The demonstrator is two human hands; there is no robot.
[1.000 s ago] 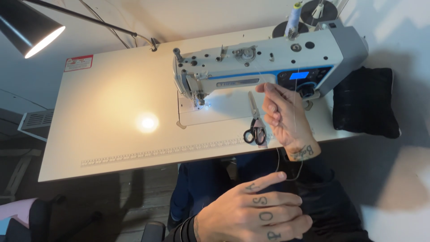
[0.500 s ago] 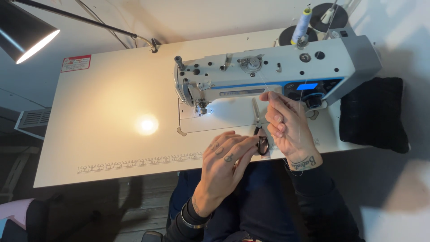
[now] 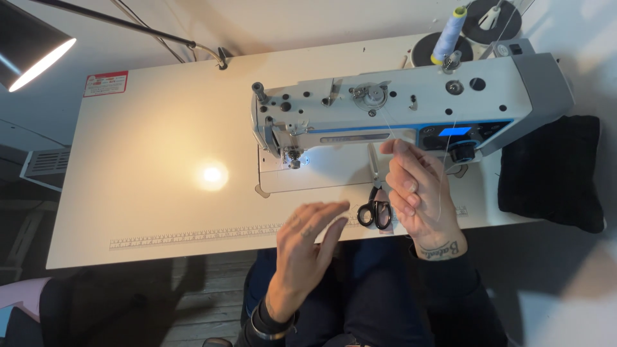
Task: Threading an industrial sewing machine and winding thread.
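A lamp-lit sewing corner

We saw a cream table point(image 3: 148, 135) against a pale wall point(image 3: 270, 22), a black lamp point(image 3: 29, 48) at upper left casting a bright spot point(image 3: 212, 175) on it; dark wooden floor point(image 3: 205, 302) showed below, a white vent point(image 3: 42, 168) to the left, a dark cushion point(image 3: 553, 170) on the right.

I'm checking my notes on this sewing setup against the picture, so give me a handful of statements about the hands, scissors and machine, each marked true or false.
1. The black-handled metal scissors lie on the cream table. True.
2. The right hand pinches a thin pale thread in front of the white and grey sewing machine. True.
3. The left hand grips the scissors. False: it is open, beside them, holding nothing.
4. The pale blue thread spool lies on the dark cushion. False: it stands upright behind the machine.
5. The lamp is off. False: it is lit.
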